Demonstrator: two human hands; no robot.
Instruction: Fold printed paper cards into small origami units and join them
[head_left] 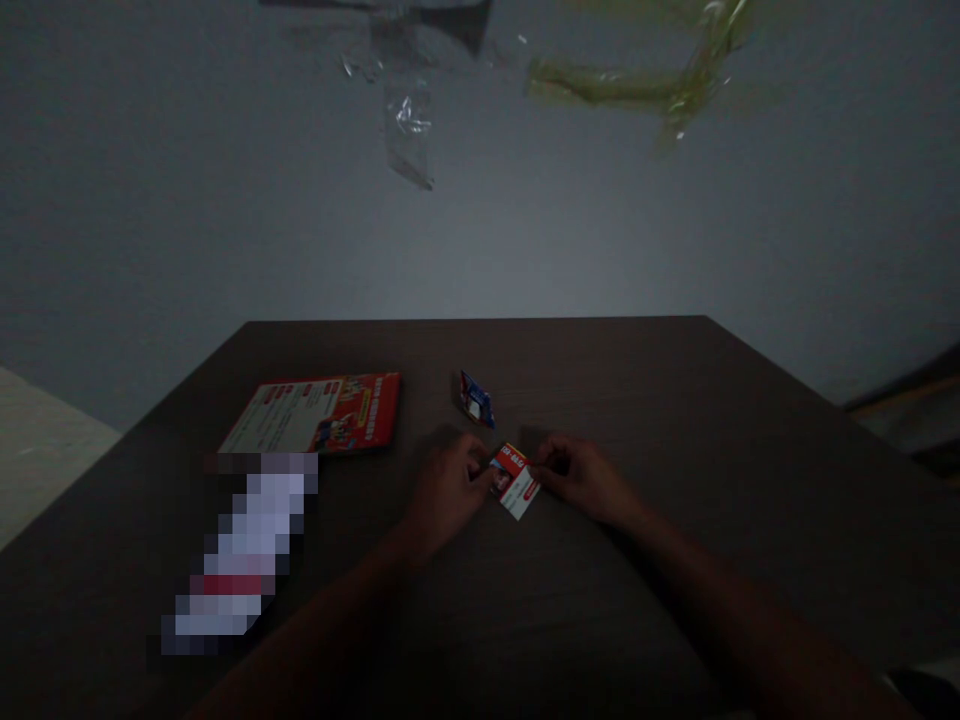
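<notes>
Card (517, 492), small and printed, lies at an angle between the two hands, low over or on the desk (637, 380); which of these, I cannot tell. Its far part is red with white lettering and a thin yellow edge, the near part white with fine print and a red label, and a small picture fills the left corner. The left hand (448, 490) pinches the left corner, thumb and fingers nearly closed; the right hand (589, 480) grips the right corner between thumb and curled fingers. Just beyond the card lies a small blue printed packet (477, 400). Farther left sits a flat red-and-white box or book (315, 412), with a pixelated object (251, 545) close to its near side. Desk surface extends right of the right hand and back to the far edge, beside the grey wall (480, 250) with its tape strips (622, 88).
</notes>
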